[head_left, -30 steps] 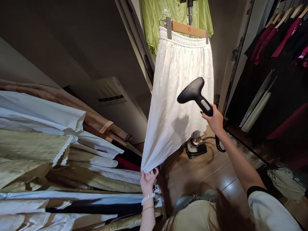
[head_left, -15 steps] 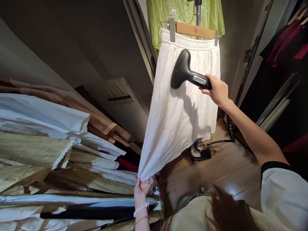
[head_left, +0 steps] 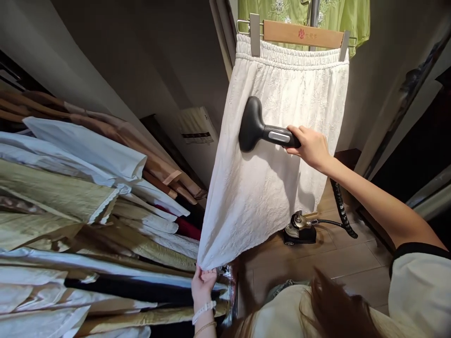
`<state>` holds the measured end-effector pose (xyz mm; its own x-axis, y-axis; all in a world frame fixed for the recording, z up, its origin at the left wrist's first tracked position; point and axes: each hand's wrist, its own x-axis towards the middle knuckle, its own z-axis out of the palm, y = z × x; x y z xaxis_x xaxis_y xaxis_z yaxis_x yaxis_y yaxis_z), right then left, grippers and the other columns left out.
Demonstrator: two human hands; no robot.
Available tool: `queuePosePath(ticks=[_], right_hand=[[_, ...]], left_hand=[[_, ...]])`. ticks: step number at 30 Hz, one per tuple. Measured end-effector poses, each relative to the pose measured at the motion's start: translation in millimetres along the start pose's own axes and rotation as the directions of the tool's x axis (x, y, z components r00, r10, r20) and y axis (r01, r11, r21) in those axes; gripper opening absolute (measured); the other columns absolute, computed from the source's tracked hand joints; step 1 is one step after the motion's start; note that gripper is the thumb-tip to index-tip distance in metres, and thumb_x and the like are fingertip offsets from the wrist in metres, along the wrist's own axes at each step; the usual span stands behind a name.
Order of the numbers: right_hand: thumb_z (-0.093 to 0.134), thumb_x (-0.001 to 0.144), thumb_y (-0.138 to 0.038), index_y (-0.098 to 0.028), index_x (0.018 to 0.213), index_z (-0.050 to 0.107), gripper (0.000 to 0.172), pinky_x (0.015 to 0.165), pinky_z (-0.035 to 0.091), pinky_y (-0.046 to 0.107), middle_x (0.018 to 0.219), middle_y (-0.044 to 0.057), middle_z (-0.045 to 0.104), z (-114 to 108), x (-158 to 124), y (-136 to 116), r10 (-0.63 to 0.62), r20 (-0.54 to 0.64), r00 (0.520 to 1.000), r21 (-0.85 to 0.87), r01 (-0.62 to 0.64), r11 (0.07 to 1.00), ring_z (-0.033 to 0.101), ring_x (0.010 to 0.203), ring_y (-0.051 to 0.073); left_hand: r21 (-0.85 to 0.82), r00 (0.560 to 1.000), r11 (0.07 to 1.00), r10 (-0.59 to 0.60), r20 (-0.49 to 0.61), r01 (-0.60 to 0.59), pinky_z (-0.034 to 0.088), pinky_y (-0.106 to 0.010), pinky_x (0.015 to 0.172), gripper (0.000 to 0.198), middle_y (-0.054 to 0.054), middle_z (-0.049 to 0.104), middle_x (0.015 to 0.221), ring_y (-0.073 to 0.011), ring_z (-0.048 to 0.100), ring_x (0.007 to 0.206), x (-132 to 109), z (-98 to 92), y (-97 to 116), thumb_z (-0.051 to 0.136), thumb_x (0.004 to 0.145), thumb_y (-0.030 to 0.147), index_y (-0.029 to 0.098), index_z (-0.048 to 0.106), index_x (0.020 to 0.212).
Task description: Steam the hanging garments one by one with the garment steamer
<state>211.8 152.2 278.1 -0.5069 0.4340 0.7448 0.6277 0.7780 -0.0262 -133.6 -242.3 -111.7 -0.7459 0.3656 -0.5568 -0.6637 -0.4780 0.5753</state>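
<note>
A white skirt with a gathered waistband hangs by two metal clips from a wooden hanger. My right hand grips the handle of a black garment steamer head, which lies against the upper left part of the skirt or just in front of it; contact is hard to tell. Down at the lower left corner of the hem, my left hand pinches the cloth and pulls it taut toward me. The steamer's base stands on the floor beneath the skirt, with its ribbed hose rising at the right.
Behind the hanger, a green embroidered top hangs on the steamer's pole. A rack of white, beige and olive clothes fills the left side, close to my left hand. Dark garments hang at the right, over a tiled floor.
My right hand has moved the steamer head down and toward the left edge of the skirt. The left hand keeps its pinch on the hem. The camera view has shifted.
</note>
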Motion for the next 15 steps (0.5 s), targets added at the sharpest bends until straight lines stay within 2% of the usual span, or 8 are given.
queuePosePath(ticks=[2,4,6,11,15], right_hand=[[0.066,0.092,-0.048,-0.020,0.138,0.054,0.055,0.066,0.033,0.029,0.103,0.009,0.066,2,2,-3,-0.005,-0.005,1.000,-0.018,0.005,1.000,0.057,0.086,0.024],[0.063,0.093,-0.050,-0.019,0.141,0.051,0.058,0.066,0.032,0.030,0.107,0.010,0.065,5,4,-4,0.020,-0.030,0.999,-0.031,-0.021,0.999,0.057,0.087,0.025],[0.061,0.094,-0.052,-0.018,0.143,0.049,0.060,0.066,0.030,0.030,0.109,0.012,0.065,10,5,-4,0.025,-0.017,1.000,-0.037,-0.025,0.999,0.057,0.088,0.026],[0.064,0.094,-0.052,-0.019,0.140,0.052,0.058,0.063,0.026,0.030,0.105,0.011,0.065,25,3,-4,-0.076,0.089,0.993,-0.014,0.077,0.997,0.057,0.088,0.025],[0.060,0.094,-0.059,-0.019,0.143,0.049,0.064,0.065,0.028,0.030,0.108,0.012,0.064,31,11,0,-0.026,0.016,1.000,-0.025,0.027,0.999,0.056,0.089,0.026]], left_hand=[[-0.009,1.000,1.000,-0.002,-0.016,0.002,0.063,-0.023,0.077,0.033,-0.001,0.077,0.118,-0.0157,0.076,0.100,-7,0.3,-3,0.044,0.099,0.017,0.034,0.072,0.104],[-0.008,0.999,1.000,-0.013,-0.041,0.013,0.061,-0.020,0.071,0.032,-0.005,0.080,0.103,-0.0147,0.078,0.089,-14,1.3,-5,0.042,0.101,0.017,0.028,0.071,0.112],[0.000,0.997,1.000,-0.022,-0.070,0.022,0.059,-0.019,0.071,0.031,-0.006,0.079,0.092,-0.0130,0.077,0.082,-21,2.4,-6,0.042,0.104,0.019,0.023,0.068,0.119],[0.026,0.990,0.999,-0.019,-0.138,0.023,0.058,-0.020,0.071,0.032,-0.005,0.077,0.082,-0.0126,0.074,0.075,-35,2.2,-11,0.040,0.107,0.023,0.019,0.065,0.126],[0.039,0.983,0.999,-0.011,-0.185,0.019,0.058,-0.022,0.071,0.030,-0.004,0.075,0.076,-0.0145,0.074,0.073,-42,0.4,-14,0.043,0.105,0.021,0.018,0.066,0.124]])
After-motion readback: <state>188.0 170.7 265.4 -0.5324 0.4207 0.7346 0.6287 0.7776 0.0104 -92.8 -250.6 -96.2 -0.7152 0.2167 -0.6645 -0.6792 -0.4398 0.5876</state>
